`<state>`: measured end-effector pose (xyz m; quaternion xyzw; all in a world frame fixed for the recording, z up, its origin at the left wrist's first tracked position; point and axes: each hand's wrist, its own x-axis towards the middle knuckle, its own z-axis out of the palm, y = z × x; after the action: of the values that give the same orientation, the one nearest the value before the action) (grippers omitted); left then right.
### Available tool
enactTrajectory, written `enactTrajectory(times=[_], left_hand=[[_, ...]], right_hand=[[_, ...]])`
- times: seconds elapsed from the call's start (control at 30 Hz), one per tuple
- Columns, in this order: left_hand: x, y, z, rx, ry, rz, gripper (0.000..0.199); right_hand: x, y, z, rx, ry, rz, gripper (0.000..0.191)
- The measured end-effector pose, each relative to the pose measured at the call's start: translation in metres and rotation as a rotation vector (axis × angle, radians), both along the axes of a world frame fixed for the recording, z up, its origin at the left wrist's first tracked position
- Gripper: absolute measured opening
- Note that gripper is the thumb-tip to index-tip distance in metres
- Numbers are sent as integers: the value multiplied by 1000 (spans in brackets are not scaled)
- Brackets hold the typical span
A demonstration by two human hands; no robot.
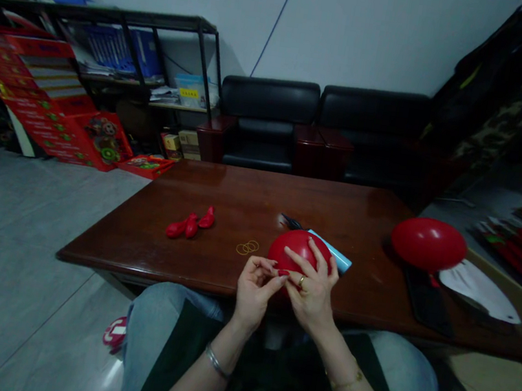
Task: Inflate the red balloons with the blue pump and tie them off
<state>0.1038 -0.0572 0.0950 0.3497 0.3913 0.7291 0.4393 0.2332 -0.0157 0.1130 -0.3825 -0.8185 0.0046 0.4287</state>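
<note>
Head view: A person's left hand (pixel 252 291) is bringing thumb and fingertips nearly together at the neck of a glossy, round red inflated balloon (pixel 277 247), pinching it lightly. The right hand (pixel 313 295), wearing a gold ring, is steadying the same balloon, its fingers spreading over the surface while the lower ones are closing in at the neck. The balloon is sitting above the near edge of a polished dark-brown wooden table (pixel 242 193), directly in front of the seated person. Just behind it, a light-blue cylindrical object (pixel 338 258) is lying partly hidden. Thin yellow ring-shaped bands (pixel 247 247) are resting just left of the hands, with small, lumpy red balloons (pixel 191 227) lying farther left. At far right, a second glossy red inflated balloon (pixel 428 243) is resting beside a white flat sheet (pixel 479 290). Black padded armchairs (pixel 270 100) are standing beyond the table.
</note>
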Motion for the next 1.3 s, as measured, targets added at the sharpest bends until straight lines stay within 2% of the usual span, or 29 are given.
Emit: enactTrajectory(times=[0.07,0.1,0.2,0.27,0.37,0.57,0.7,0.8,0.9,1.0,1.1,1.3], left_hand=[[-14,1,10,65,120,-35,33],[-23,2,16,111,199,1,28],[-50,8,39,242,695,124,9],[-61,14,52,313,1005,62,6],[-64,22,62,408,1235,-76,8],[-65,32,66,412,1216,-161,12],[-69,32,61,485,1284,-217,18],[-70,32,53,571,1330,-183,17],[-69,32,46,646,1372,-114,7],[-67,31,45,723,1461,-28,14],[-67,30,50,754,1595,-31,22],[-73,24,70,795,1794,-165,25]], right_hand=[[2,-2,2,-13,2,18,19],[4,-2,2,-21,-4,28,19],[7,-2,0,-31,3,34,21],[7,-2,-2,-32,15,33,20],[4,-3,-2,-30,22,49,16],[0,-7,1,-45,54,57,17],[-1,-9,0,-69,66,64,20],[0,-8,0,-87,55,85,22],[2,-7,0,-93,45,104,23],[4,-6,-1,-87,34,119,23],[5,-7,-2,-80,19,130,19],[7,-8,-2,-75,-24,171,17]])
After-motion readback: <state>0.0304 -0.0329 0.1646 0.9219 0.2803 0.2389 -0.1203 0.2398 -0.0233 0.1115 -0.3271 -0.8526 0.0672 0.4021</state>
